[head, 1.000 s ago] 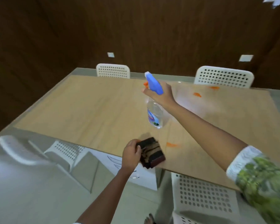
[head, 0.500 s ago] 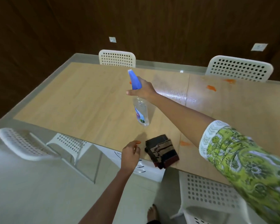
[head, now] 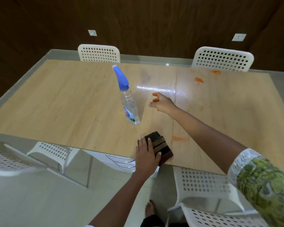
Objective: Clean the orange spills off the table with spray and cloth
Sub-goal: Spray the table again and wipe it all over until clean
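No text, brand, number or sign can be read anywhere. The only printed thing is a small label low on the clear spray bottle (head: 127, 102) standing on the table (head: 59, 102): it shows patches of blue, red and green, but its lettering is too small and blurred to make out. The two white wall plates (head: 92, 32) on the dark panelling beyond the bottle carry no writing that can be told.

Bare forearms, one patterned sleeve
Right sleeve (head: 267, 182): green leafy print with a white patterned cuff; left arm bare; one bare foot (head: 150, 209) below.
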